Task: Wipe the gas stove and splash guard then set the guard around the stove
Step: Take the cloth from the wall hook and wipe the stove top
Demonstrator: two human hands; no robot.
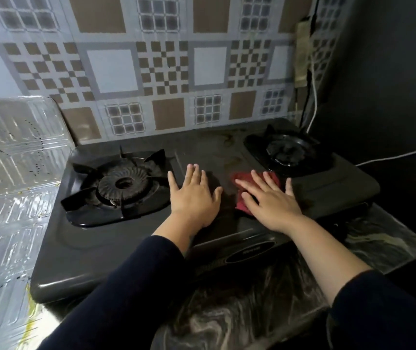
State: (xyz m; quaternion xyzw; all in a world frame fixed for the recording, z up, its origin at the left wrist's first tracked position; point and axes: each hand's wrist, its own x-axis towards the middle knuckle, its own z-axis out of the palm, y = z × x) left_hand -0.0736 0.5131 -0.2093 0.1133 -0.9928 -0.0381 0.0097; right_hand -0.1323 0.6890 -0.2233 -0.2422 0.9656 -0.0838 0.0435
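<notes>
Stove (136, 248) top, dark, lies under both my palms on the marbled counter (391, 238). My right hand (268, 200) presses flat, fingers spread, on a red cloth (242, 200) between the burners. My left hand (193, 195) rests flat and empty just beside it. Foil splash guard (17, 160) lies spread at the stove's left.

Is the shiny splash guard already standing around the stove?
No, the splash guard sits only at the left of the stove, none behind or right.
</notes>
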